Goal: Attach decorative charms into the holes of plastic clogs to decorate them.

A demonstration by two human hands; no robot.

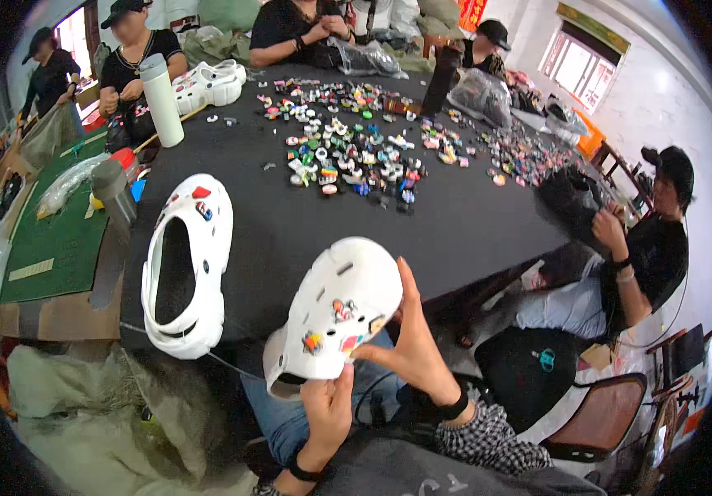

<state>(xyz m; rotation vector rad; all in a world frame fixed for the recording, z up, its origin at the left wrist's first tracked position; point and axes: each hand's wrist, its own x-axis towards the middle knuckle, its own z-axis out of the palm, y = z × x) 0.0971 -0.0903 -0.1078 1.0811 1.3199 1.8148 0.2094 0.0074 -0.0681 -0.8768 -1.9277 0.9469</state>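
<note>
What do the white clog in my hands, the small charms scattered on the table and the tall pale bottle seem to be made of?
White clog: probably moulded foam or rubber, fairly matte, judging by its smooth rounded shell and open slots.
Charms: likely plastic or soft rubber; they're small, brightly coloured pieces.
Pale bottle: coated metal or plastic; its smooth, even surface leaves either possible.
</note>
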